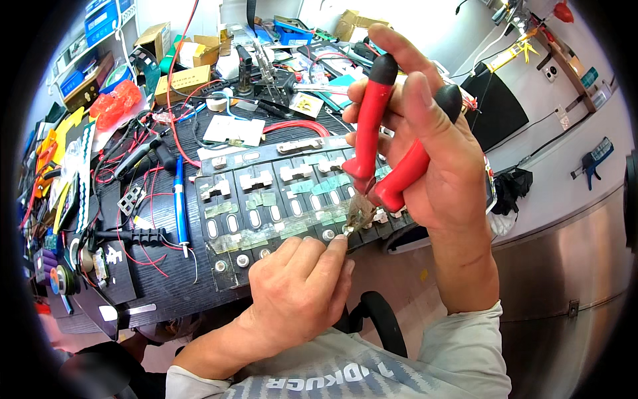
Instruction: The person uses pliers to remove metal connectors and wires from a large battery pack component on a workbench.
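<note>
My right hand [442, 149] holds a pair of pliers [372, 126] with red handles and black ends. The handles are spread, and the jaws point down at a crumpled, brownish translucent scrap [361, 211] near the front edge of a battery pack [286, 199]. Dark cells side by side make up the pack, with metal terminals, oval openings and strips of clear and greenish tape. My left hand [292, 282] is closed in front of the pack, its index fingertip at the lower end of the scrap. Whatever its thumb and fingers pinch is hidden.
A blue pen-like tool [180, 203] lies left of the pack among red wires. Behind are a white card [234, 130], a coil of red cable [299, 125], cardboard boxes [183, 84] and a red plastic bag [115, 105]. A chair arm [382, 319] stands below the table edge.
</note>
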### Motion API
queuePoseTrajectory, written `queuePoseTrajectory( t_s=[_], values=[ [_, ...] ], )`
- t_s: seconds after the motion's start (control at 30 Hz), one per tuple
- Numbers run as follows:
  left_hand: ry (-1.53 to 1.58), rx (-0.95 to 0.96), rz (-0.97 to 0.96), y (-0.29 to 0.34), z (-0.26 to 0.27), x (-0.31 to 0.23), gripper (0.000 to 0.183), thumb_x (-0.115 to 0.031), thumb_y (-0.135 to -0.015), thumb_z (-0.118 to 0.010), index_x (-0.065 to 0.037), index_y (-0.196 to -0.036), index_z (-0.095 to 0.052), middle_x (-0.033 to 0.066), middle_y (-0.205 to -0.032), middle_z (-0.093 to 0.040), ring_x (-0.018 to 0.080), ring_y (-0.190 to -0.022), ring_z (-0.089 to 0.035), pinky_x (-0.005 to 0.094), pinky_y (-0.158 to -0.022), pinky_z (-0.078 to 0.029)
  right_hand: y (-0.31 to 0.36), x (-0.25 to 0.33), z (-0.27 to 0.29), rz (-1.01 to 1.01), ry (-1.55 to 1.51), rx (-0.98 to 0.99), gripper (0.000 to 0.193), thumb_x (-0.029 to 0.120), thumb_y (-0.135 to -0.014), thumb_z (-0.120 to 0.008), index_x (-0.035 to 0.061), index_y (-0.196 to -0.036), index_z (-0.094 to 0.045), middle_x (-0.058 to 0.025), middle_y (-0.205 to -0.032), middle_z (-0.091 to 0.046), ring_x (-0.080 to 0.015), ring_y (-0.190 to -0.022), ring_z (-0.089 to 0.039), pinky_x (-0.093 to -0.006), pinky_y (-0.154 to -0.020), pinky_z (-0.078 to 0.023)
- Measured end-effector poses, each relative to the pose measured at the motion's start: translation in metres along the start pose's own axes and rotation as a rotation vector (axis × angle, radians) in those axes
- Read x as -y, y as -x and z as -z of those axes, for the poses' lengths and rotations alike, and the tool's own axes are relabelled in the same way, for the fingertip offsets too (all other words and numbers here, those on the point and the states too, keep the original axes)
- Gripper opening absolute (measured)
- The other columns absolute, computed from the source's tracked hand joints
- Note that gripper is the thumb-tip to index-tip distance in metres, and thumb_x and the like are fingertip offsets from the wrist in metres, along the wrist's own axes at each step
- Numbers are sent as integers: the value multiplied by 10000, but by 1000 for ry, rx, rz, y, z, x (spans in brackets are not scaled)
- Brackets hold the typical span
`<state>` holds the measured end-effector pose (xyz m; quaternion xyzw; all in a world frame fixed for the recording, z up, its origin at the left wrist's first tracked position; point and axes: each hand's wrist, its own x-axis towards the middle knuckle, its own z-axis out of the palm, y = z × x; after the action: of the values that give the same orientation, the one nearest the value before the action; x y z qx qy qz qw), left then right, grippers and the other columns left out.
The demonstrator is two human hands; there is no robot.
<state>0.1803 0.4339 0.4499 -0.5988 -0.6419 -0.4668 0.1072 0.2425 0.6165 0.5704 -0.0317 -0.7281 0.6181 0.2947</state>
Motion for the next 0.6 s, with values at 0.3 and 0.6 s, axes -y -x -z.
queuePoseTrajectory(
  t_s=[0.3,0.6],
  values=[
    [1,-16,7,1,-1,1,368,-54,-801,-849,20,-1149,-755,102,-814,-623,279,-661,-616,401,-560,-475,12,-3,2,63,30,-14,890,608,-1098,-574,26,-1717,-310,-220,-1378,-628,-312,-1250,-646,-457,-1030,-572],
    [-4,4,23,1,0,0,345,-42,-808,-844,18,-1136,-755,113,-823,-627,290,-667,-620,402,-569,-480,-3,-11,2,48,-71,-10,702,461,-1144,-573,23,-1663,-397,-157,-1195,-680,-228,-1062,-674,-387,-873,-622]
  ],
)
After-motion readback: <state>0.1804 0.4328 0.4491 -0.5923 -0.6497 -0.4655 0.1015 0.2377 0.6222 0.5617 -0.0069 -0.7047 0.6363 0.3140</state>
